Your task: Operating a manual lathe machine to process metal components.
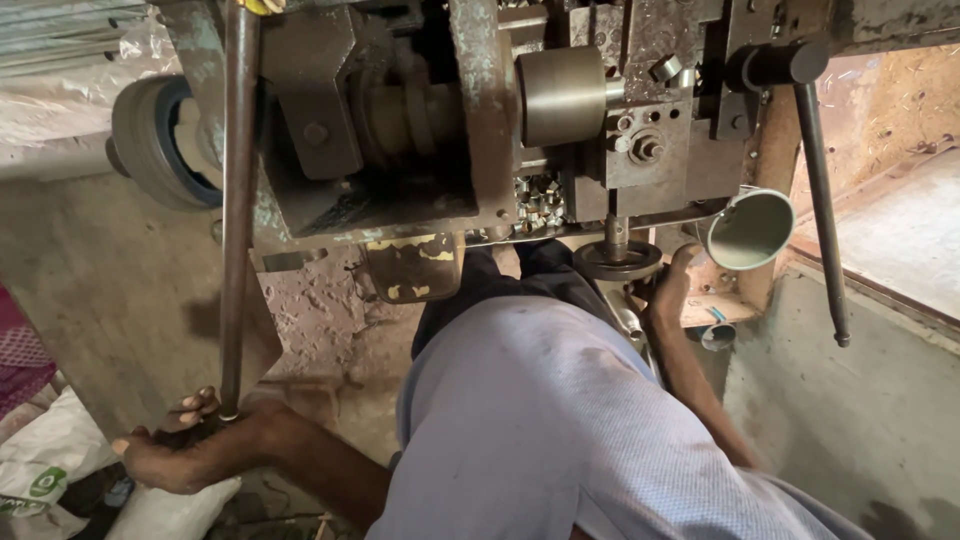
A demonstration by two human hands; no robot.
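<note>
Down at the lower left, the left hand [185, 450] wraps its fingers around the bottom end of a long brown lever rod [237, 200], which rises to the worn metal machine [420, 130]. White sacks [60, 455] lie just beside that hand. Across the person's pale blue shirt [560, 430], the right hand [668, 290] reaches up beside a round handwheel [617, 260]; its grip cannot be made out. Nearby hang a grey metal cup [750, 230] and a dark handle bar [822, 200].
</note>
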